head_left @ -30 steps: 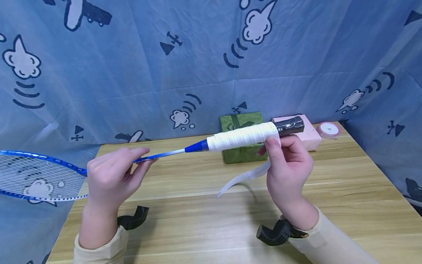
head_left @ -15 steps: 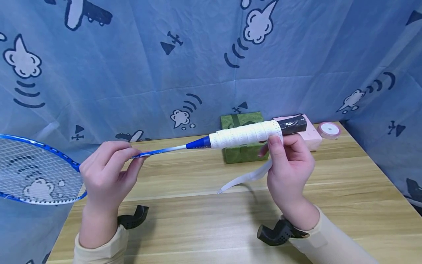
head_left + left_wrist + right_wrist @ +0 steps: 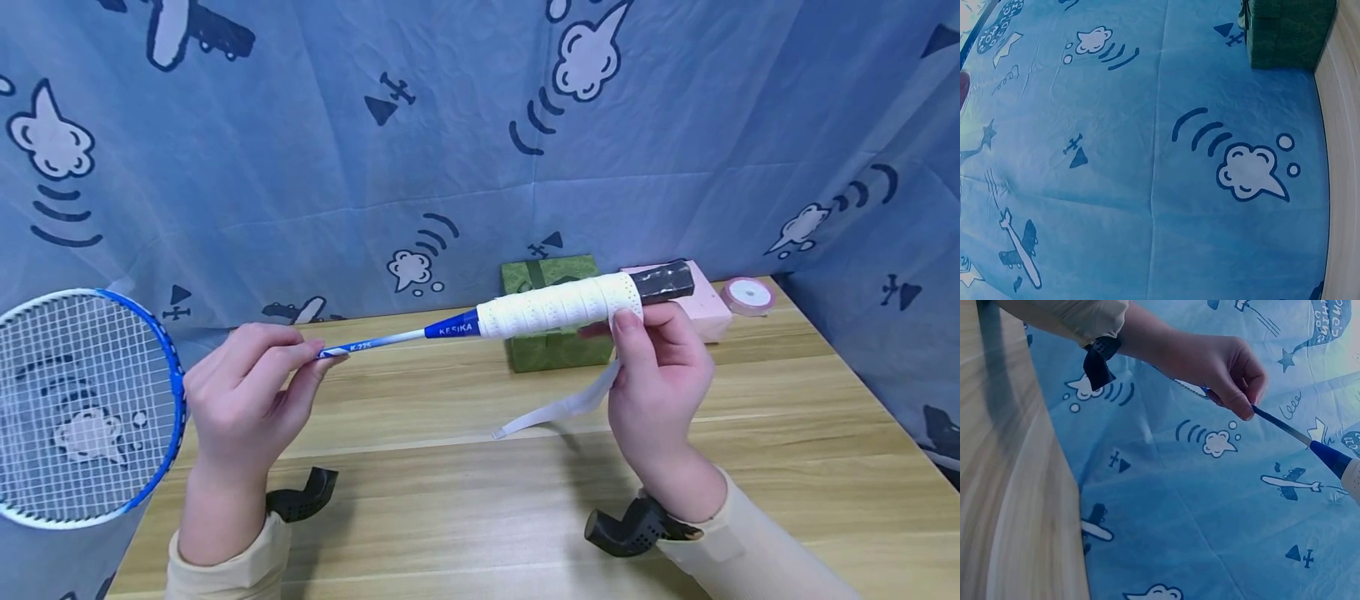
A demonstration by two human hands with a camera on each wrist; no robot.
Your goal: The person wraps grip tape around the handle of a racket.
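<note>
My left hand (image 3: 243, 392) pinches the badminton racket shaft (image 3: 375, 342); my right hand (image 3: 656, 383) clamps the white grip tape (image 3: 558, 306). If these fingers relax, the wrap may loosen.

Left hand (image 3: 240, 392): pinches the thin blue shaft of the racket (image 3: 390, 337) near its strung head.
Right hand (image 3: 656, 375): grips the handle, thumb on the white grip tape (image 3: 558, 306); a loose tape end hangs below.
Table (image 3: 465, 492): green box (image 3: 551, 354), pink box (image 3: 708, 312), ribbon roll (image 3: 747, 294) at the back.
</note>
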